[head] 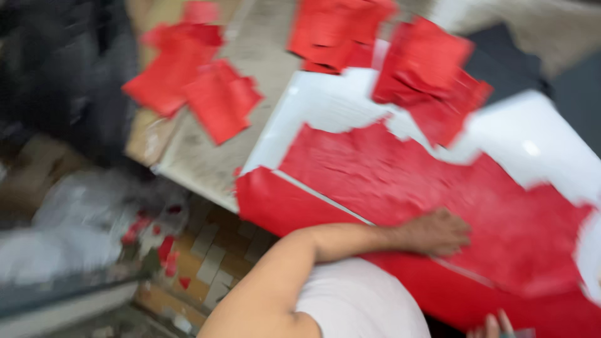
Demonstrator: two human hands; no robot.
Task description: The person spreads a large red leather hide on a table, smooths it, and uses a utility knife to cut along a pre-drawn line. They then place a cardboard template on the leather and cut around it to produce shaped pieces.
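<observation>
one red sheet [400,181] is pressed on a white board [532,138].
the left hand [438,231] is laid on it; its grip cannot be told.

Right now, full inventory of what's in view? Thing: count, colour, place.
Large panel: one, glossy white, lying across the right half of the view, partly covered.
Red film: one big wrinkled sheet, red, stuck over the panel and wrapping its near edge.
Torn red pieces: several, count unclear in the blur, red, loose on the table at top left and piled on the panel's far end.
Table: one, pale worn top, under the panel and scraps.
Floor: tiled, tan and pale, lower left, with small red scraps on it.
Dark shape: one, black, top left, too blurred to identify.
Left hand: flat on the red film, arm reaching across.
Right hand: only fingertips show at the bottom edge.
</observation>
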